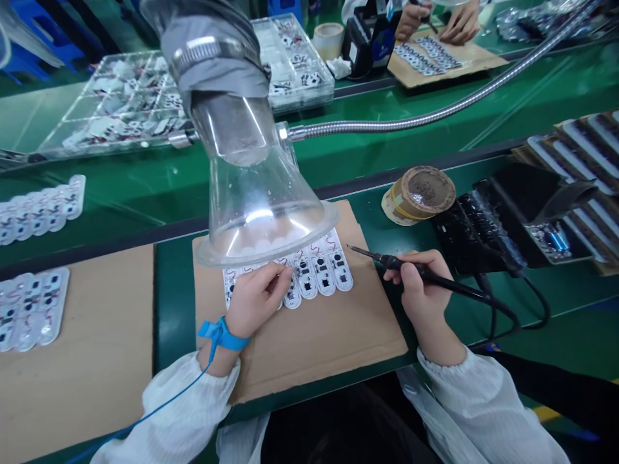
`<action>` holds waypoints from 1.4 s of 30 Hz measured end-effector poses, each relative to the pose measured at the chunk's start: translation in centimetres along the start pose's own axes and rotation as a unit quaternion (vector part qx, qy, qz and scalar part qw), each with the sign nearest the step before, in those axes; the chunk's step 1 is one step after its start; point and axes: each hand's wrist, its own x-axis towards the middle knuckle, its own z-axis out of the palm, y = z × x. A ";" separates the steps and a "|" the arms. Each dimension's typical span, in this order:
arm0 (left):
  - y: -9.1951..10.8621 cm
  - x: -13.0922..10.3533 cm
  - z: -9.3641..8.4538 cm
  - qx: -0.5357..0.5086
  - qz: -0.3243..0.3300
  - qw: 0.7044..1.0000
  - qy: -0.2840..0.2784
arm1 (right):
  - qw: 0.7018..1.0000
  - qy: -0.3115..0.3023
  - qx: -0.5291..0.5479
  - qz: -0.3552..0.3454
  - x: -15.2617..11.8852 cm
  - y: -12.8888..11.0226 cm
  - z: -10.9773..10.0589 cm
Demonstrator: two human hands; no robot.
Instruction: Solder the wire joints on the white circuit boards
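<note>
My right hand (425, 283) grips a black soldering iron (401, 264), its thin metal tip pointing left, just right of a panel of white circuit boards (324, 270). The boards have rounded lower ends, black parts and small red wires. They lie on a brown cardboard sheet (319, 348). Over the left part of the panel rests my left hand (258, 293), fingers curled together; whatever they pinch is hidden. A blue wrist strap (225, 336) with a cord circles that wrist. The clear fume hood (261, 212) covers the panel's upper part from view.
A flexible metal arm (387, 125) runs from the hood to the upper right. A round tub (418, 195) and a black device (476, 225) stand at right. More board panels (33, 306) lie left. Beyond are parts trays (126, 96) and another person's hands (459, 22).
</note>
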 end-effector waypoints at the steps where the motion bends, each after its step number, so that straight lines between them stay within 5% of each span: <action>1: -0.1 0.0 0.1 0.000 0.005 1.000 -0.003 | 1.000 -0.011 0.003 -0.001 0.0 -0.1 0.0; 16: -0.2 0.1 0.5 0.033 -0.006 0.999 -0.021 | 0.997 -0.081 -0.010 -0.001 0.1 -0.6 0.2; 42: -0.1 0.4 0.6 0.015 0.001 1.000 -0.004 | 0.999 -0.042 0.030 -0.012 0.0 -0.3 0.4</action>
